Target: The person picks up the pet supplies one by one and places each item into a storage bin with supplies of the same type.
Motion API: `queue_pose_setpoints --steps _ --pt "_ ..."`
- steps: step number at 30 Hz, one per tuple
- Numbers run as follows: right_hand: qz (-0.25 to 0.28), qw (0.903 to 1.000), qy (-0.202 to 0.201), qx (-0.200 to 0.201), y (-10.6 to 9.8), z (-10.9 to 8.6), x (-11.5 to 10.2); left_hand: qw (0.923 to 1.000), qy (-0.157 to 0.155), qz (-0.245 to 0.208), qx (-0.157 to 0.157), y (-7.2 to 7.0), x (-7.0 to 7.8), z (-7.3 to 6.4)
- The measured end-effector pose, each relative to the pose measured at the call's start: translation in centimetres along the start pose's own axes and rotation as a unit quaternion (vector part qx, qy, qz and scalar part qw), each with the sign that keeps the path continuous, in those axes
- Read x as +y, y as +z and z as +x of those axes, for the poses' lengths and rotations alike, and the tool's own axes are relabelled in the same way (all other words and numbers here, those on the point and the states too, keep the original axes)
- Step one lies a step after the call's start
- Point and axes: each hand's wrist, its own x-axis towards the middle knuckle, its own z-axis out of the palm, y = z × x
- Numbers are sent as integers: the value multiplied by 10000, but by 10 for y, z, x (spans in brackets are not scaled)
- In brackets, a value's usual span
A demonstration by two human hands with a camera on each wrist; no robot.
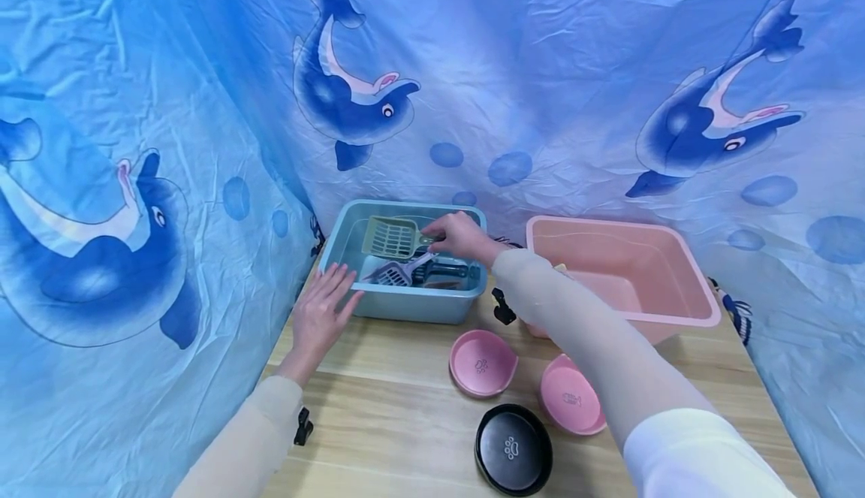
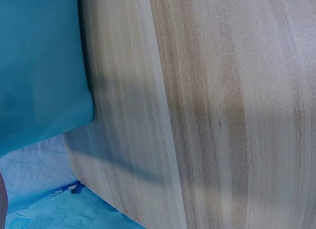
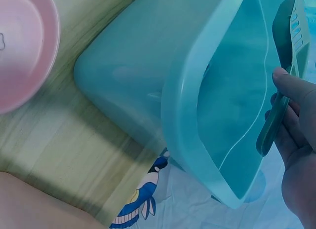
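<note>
A green litter scoop (image 1: 390,238) is held by its handle in my right hand (image 1: 461,235), over the light blue litter box (image 1: 412,307). In the right wrist view, thumb and fingers close around the handle of the scoop (image 3: 273,124). Below it, inside the box, lie a lilac slotted scoop (image 1: 393,274) and a dark teal scoop (image 1: 449,268), partly overlapping. My left hand (image 1: 324,314) rests with straight, spread fingers at the box's front left rim. The left wrist view shows mostly the box wall (image 2: 42,66) and only a sliver of that hand.
To the right stands a pink litter box (image 1: 608,258), partly behind my right forearm. Two pink bowls (image 1: 481,366) (image 1: 571,400) and a black bowl (image 1: 511,449) sit on the wooden table (image 1: 378,408). A dolphin-printed blue curtain (image 1: 541,70) hangs behind and at the sides.
</note>
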Motion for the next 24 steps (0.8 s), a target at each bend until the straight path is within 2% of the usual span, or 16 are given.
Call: queue_pose_setpoints --steps 5,11,24 --pt "-229 9994 84 -226 6 4 7 9999 -5 -71 76 1 1 -1" --pt "-518 9978 -64 -410 5 1 14 9998 -24 -112 154 3 0 -1" --pt "-192 9992 -259 -256 -14 -37 23 9999 -62 -109 86 0 3 0"
